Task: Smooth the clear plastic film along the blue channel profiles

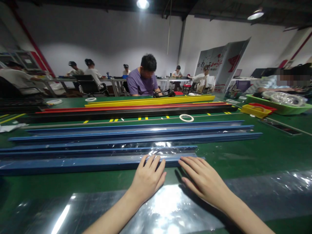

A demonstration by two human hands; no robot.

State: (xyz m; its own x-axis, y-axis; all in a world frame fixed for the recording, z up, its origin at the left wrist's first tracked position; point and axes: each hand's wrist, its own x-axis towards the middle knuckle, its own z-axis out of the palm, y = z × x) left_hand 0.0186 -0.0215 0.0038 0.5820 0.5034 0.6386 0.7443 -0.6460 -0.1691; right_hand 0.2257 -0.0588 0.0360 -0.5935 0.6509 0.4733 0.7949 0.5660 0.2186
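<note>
Several long blue channel strips [73,165] lie side by side across the green table [243,156], partly covered by shiny clear film. On the nearest strip, toward its right end, rest the fingers of my left hand [148,175], stretched out with the palm down. My right hand [203,177] lies a little to the right, its fingertips at the end of the same strip. Its fingers are extended too, and neither hand grips anything. A wide sheet of clear plastic film [112,203] is spread under my forearms along the near side of the table.
Beyond the blue strips lie black strips [122,113], a red strip [146,106] and yellow strips [156,101]. A white tape roll [186,118] sits near them. On the right stand a yellow tray [255,111] and a green bin [292,110]. A person in purple [141,83] sits opposite.
</note>
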